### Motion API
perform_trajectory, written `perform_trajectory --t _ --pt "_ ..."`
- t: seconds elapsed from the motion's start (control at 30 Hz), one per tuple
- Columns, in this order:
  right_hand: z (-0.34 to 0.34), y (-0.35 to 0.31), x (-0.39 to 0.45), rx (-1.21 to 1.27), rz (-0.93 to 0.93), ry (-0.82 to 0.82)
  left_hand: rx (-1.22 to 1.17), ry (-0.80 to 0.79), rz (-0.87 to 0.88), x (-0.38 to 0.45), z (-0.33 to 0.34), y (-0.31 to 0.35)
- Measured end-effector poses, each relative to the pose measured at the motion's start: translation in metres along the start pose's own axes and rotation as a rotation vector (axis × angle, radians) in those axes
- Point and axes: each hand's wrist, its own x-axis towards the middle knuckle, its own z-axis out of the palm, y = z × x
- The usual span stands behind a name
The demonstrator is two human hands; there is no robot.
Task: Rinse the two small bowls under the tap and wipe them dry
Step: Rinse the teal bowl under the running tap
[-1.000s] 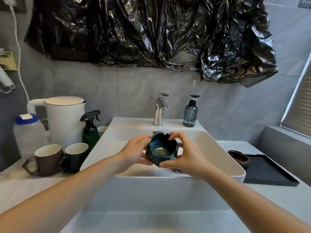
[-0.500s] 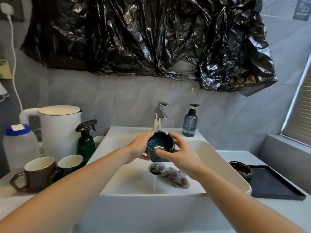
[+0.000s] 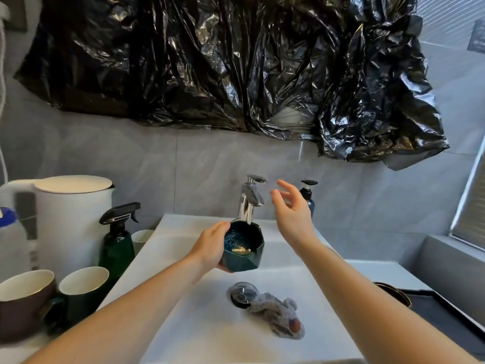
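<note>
We hold teal bowl point(image 3: 242, 246) in left hand point(image 3: 210, 248) under tap point(image 3: 250, 199); right hand point(image 3: 291, 210) empty, fingers spread beside lever; one-handed wet grip risks drop

Bare forearms, seemingly no sleeves

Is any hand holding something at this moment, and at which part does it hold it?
The left hand grips the small dark green faceted bowl by its left side wall and underside. The right hand is open and holds nothing.
</note>
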Motion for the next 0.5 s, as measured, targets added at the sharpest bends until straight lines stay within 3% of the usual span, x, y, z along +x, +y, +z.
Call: perform_trajectory --t 0.27,0.5 --pt "0.017 -0.002 0.037 -0.207 -0.177 0.02 0.007 0.053 -0.003 0.012 0.002 -0.007" --pt "0.017 -0.004 0.046 -0.216 -0.197 0.022 0.005 0.048 -0.027 0.01 0.006 -0.006"
